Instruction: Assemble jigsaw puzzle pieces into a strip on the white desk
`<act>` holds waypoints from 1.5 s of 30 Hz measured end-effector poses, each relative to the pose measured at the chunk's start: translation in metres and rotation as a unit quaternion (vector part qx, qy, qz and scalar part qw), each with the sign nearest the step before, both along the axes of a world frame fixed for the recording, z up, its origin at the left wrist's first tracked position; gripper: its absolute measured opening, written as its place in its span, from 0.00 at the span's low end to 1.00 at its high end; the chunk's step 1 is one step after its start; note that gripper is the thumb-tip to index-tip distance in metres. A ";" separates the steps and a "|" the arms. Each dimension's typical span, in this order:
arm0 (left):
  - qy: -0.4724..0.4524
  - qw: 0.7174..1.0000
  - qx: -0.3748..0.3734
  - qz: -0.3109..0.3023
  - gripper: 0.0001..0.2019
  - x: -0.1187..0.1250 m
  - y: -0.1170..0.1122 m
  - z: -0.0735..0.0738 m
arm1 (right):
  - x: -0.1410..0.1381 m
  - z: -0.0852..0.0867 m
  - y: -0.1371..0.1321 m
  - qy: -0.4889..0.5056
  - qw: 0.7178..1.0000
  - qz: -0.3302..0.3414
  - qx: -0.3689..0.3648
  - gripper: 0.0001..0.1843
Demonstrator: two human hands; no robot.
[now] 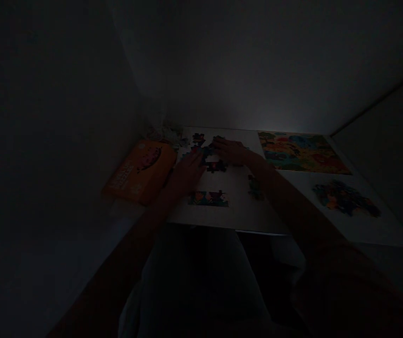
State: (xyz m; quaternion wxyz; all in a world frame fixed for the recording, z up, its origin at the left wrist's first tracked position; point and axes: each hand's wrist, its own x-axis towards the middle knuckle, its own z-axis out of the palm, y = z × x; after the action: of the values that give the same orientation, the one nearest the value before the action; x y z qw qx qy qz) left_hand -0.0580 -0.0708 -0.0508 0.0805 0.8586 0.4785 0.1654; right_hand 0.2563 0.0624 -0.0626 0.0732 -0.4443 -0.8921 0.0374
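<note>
Dimly lit, the scene gives little detail. Closest to the near edge of the white table lies a short strip of joined puzzle pieces, flat and clear of both hands. Just right of it and a little farther in sits a small dark piece, alone.

Beyond the strip, the left hand lies palm down on the table. Its fingers are stretched forward and close together, their tips at the edge of a cluster of loose puzzle pieces. No piece shows in its grasp. The cluster sits midway between the left and right edges, toward the far edge and between the two hands.

Past it, the right hand rests over the cluster's far side with its knuckles up. Whether its fingers pinch a piece cannot be told in this light.

Along the left edge an orange box lies flat, just beside the left hand. Near the right edge is a separate heap of pieces, well apart from the hands. At the far right corner lies a colourful picture sheet. More scattered pieces sit at the far left corner.
</note>
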 end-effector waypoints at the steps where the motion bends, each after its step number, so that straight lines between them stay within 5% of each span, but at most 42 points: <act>1: 0.028 0.999 -0.001 0.015 0.36 0.007 0.010 0.002 | 0.007 -0.001 0.005 0.000 1.000 -0.017 -0.011 0.41; 4: 0.096 0.994 -0.030 0.051 0.38 0.019 0.019 0.009 | 0.029 -0.004 0.008 0.005 0.994 -0.104 -0.035 0.45; 7: 0.132 0.990 -0.053 0.019 0.36 0.015 0.007 0.012 | 0.042 -0.006 0.002 0.008 0.990 -0.134 -0.029 0.45; 13: 0.115 0.988 -0.078 -0.064 0.32 -0.013 -0.016 0.013 | 0.033 -0.008 -0.015 0.016 0.998 -0.052 -0.038 0.46; 22: 0.136 0.986 -0.072 0.070 0.37 0.020 0.019 0.023 | 0.044 0.013 -0.048 -0.019 0.994 -0.091 -0.062 0.45; 29: 0.141 0.977 -0.059 0.151 0.42 0.039 0.037 0.018 | 0.060 0.013 -0.073 0.002 0.994 -0.102 -0.033 0.41; 38: 0.072 0.995 -0.021 0.068 0.32 0.035 0.043 0.011 | 0.011 0.010 -0.072 0.044 0.996 -0.019 -0.070 0.46; 45: 0.058 0.991 -0.029 0.115 0.30 0.025 0.049 0.013 | 0.034 0.021 -0.078 0.056 0.996 0.000 -0.073 0.38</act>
State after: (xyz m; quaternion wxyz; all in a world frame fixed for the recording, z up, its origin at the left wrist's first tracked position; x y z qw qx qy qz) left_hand -0.0327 -0.0222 -0.0380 0.0579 0.8033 0.5825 0.1099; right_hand 0.2906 -0.0155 -0.0417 0.0901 -0.4454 -0.8817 0.1270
